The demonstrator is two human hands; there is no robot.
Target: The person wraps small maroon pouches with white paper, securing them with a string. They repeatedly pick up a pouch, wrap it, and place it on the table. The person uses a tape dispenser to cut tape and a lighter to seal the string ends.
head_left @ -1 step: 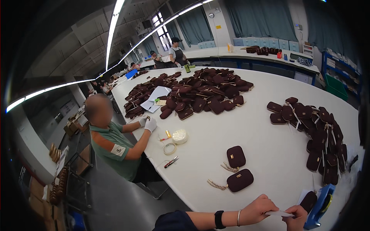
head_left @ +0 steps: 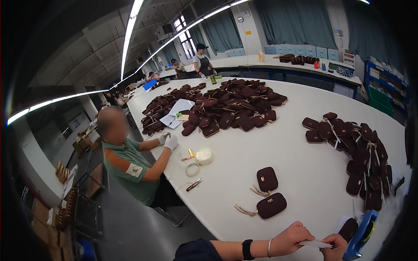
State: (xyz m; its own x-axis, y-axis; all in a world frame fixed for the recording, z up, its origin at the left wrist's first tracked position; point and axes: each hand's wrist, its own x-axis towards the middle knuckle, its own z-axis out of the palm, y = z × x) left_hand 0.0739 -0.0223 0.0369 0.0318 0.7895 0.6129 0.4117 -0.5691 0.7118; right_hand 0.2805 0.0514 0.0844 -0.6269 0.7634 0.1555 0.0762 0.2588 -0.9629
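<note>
At the lower right edge, my left hand [head_left: 296, 239] pinches one end of a small white slip [head_left: 315, 244]. My right hand [head_left: 334, 247] grips its other end, fingers closed. Just beyond the right hand lies a dark maroon pouch [head_left: 348, 229], partly hidden, beside a blue tape dispenser [head_left: 364, 235]. Two maroon zip pouches rest to the left, up the table from my hands: an upper one [head_left: 267, 179] and a lower one [head_left: 271, 205], each with a beige cord pull and a small gold-coloured emblem.
Maroon pouches with white strips form a curved pile [head_left: 360, 161] on the right; a larger heap [head_left: 230, 104] fills the far table [head_left: 226, 161]. Tape rolls [head_left: 203, 156] and snips [head_left: 194, 185] lie near a gloved co-worker [head_left: 130, 161] at the left edge.
</note>
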